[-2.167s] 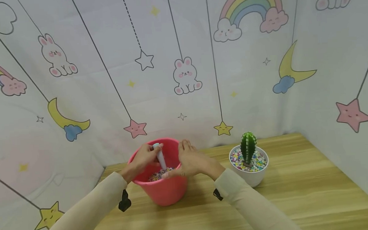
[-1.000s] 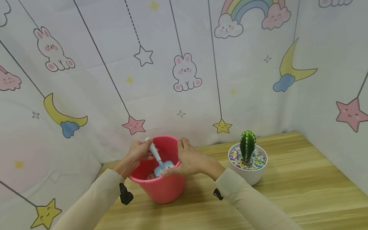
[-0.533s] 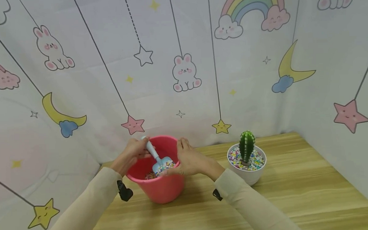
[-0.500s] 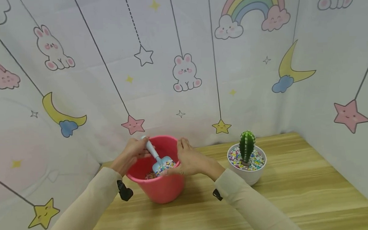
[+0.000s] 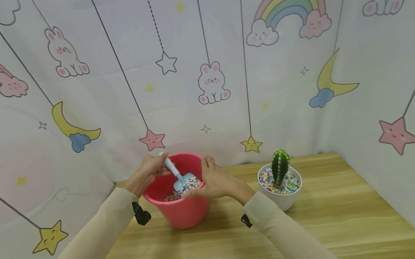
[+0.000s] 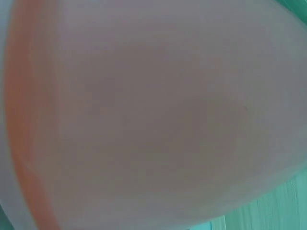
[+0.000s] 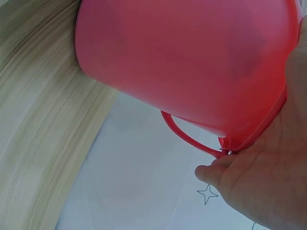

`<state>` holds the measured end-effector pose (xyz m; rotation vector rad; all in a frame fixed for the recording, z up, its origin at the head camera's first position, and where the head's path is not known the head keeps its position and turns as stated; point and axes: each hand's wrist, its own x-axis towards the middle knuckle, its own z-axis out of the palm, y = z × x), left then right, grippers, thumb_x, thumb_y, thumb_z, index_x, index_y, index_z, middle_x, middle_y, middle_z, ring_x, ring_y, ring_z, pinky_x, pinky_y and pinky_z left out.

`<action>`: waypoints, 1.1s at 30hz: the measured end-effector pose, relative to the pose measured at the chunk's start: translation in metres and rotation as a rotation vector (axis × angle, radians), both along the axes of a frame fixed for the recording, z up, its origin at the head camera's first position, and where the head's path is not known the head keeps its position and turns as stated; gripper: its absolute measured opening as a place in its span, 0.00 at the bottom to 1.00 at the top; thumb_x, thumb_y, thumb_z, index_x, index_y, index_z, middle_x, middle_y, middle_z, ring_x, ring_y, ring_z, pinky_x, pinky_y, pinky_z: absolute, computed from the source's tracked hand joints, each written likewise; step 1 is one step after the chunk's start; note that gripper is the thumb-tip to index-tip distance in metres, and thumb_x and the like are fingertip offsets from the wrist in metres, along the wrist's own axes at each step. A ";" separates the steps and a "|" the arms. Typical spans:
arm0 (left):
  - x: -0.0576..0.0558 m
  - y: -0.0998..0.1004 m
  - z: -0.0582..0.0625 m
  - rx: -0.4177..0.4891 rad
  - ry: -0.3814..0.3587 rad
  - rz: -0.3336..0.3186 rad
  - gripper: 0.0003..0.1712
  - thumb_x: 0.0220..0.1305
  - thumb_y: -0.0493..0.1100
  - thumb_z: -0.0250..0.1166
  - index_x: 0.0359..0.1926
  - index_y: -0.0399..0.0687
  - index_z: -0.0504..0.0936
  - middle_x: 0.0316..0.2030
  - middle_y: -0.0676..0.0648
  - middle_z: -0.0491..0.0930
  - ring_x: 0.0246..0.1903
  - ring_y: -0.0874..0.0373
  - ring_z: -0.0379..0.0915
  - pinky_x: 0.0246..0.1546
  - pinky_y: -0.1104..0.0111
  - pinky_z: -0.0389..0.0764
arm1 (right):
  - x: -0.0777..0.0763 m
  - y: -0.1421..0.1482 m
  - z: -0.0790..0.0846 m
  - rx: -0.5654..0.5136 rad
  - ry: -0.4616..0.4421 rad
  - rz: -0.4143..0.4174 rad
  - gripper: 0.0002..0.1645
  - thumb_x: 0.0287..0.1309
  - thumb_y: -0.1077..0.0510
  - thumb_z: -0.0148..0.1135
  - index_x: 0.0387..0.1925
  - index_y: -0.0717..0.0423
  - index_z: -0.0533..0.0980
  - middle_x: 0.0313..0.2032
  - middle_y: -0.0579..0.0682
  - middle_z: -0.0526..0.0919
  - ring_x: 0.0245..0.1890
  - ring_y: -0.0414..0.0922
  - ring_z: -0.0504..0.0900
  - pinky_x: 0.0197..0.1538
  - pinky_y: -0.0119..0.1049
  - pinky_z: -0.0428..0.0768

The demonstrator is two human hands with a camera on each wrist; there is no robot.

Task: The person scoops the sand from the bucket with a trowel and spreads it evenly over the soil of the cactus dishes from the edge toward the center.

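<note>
A pink bucket (image 5: 184,214) stands on the wooden table, with colourful small pebbles (image 5: 171,196) at its bottom. My left hand (image 5: 148,172) grips the handle of a light-blue toy shovel (image 5: 172,167), which slants down into the bucket. The blade carries a heap of mixed-colour pebbles (image 5: 192,183) near the right side of the rim. On that side my right hand (image 5: 219,182) holds the rim, its thumb along the front and its fingers toward the back. Seen from the right wrist, the palm (image 7: 268,172) lies against the rim beside the bucket's handle (image 7: 184,134).
Right of the bucket stands a white pot (image 5: 282,199) filled with similar pebbles, a green cactus (image 5: 281,167) upright in it. Behind the wooden table (image 5: 333,205) hangs a printed cloth (image 5: 179,107). The left wrist view is mostly a blurred pale surface (image 6: 158,115).
Earlier the shovel stood steeply with its blade down among the pebbles. It has since tilted, its loaded blade coming up in sight toward the right rim. The right hand stays on the bucket.
</note>
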<state>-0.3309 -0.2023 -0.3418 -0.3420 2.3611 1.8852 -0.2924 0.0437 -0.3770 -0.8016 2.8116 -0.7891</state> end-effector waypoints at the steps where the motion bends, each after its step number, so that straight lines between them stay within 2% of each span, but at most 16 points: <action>1: 0.000 0.000 0.000 0.001 -0.002 -0.001 0.31 0.83 0.53 0.53 0.67 0.27 0.70 0.27 0.49 0.87 0.28 0.60 0.89 0.40 0.66 0.93 | 0.000 0.000 0.000 -0.002 0.001 0.001 0.86 0.44 0.14 0.68 0.84 0.59 0.38 0.84 0.58 0.45 0.80 0.57 0.59 0.66 0.55 0.85; 11: 0.001 -0.004 0.002 0.051 -0.007 0.019 0.30 0.82 0.51 0.55 0.67 0.27 0.71 0.28 0.49 0.87 0.29 0.59 0.89 0.43 0.63 0.93 | 0.000 0.002 -0.003 -0.008 0.011 0.005 0.87 0.44 0.13 0.68 0.84 0.59 0.37 0.83 0.58 0.45 0.79 0.57 0.63 0.67 0.54 0.85; 19: 0.000 -0.007 0.006 0.130 -0.007 0.020 0.31 0.82 0.48 0.56 0.73 0.31 0.66 0.27 0.49 0.87 0.27 0.58 0.89 0.43 0.61 0.93 | -0.001 0.002 -0.003 -0.009 0.008 0.023 0.86 0.47 0.14 0.66 0.84 0.60 0.35 0.85 0.60 0.40 0.82 0.59 0.56 0.71 0.56 0.81; 22: 0.000 -0.008 0.006 0.157 -0.017 0.031 0.30 0.82 0.49 0.56 0.72 0.31 0.68 0.27 0.48 0.87 0.28 0.58 0.89 0.45 0.61 0.93 | -0.001 0.003 -0.003 -0.010 0.005 0.028 0.85 0.48 0.15 0.66 0.84 0.60 0.35 0.85 0.60 0.39 0.83 0.59 0.55 0.71 0.57 0.80; 28: 0.000 -0.012 0.008 0.215 -0.021 0.051 0.28 0.81 0.50 0.57 0.67 0.32 0.70 0.26 0.48 0.87 0.27 0.57 0.90 0.43 0.62 0.93 | -0.003 0.003 -0.003 -0.018 0.021 0.024 0.87 0.45 0.12 0.66 0.84 0.60 0.36 0.83 0.59 0.44 0.78 0.56 0.64 0.70 0.53 0.82; 33: 0.001 -0.014 0.008 0.247 -0.024 0.065 0.27 0.81 0.49 0.57 0.67 0.33 0.69 0.27 0.48 0.87 0.28 0.57 0.90 0.45 0.62 0.93 | -0.002 0.002 -0.003 -0.020 0.021 0.022 0.87 0.44 0.13 0.67 0.84 0.60 0.37 0.82 0.58 0.45 0.78 0.55 0.64 0.69 0.53 0.83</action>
